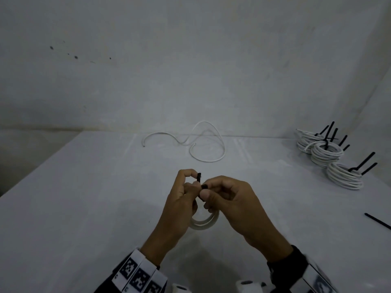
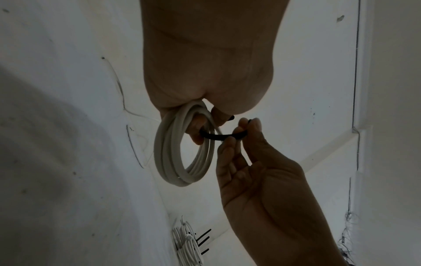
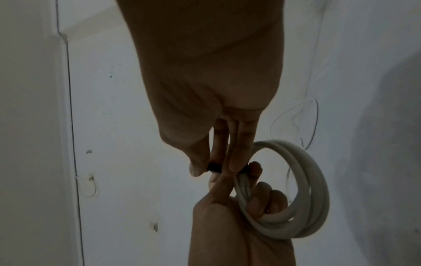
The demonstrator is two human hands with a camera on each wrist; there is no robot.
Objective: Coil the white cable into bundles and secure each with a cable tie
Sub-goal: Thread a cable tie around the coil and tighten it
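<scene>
My left hand (image 1: 191, 178) grips a small coil of white cable (image 1: 204, 224) above the table, its fingers curled through the loops (image 2: 182, 149). A black cable tie (image 1: 198, 179) passes around the coil's top. One end of the tie stands up by my left thumb and forefinger. My right hand (image 1: 208, 190) pinches the other part of the tie (image 2: 224, 135) between thumb and fingers. From the right wrist, my right fingertips (image 3: 198, 169) hold the tie (image 3: 214, 167) beside the coil (image 3: 303, 180). Where the tie's ends meet is hidden by fingers.
A loose length of white cable (image 1: 201, 142) lies curled on the white table (image 1: 84, 197) behind my hands. Several tied bundles (image 1: 326, 153) with black tie tails stand at the far right. A spare black tie (image 1: 378, 221) lies at the right edge.
</scene>
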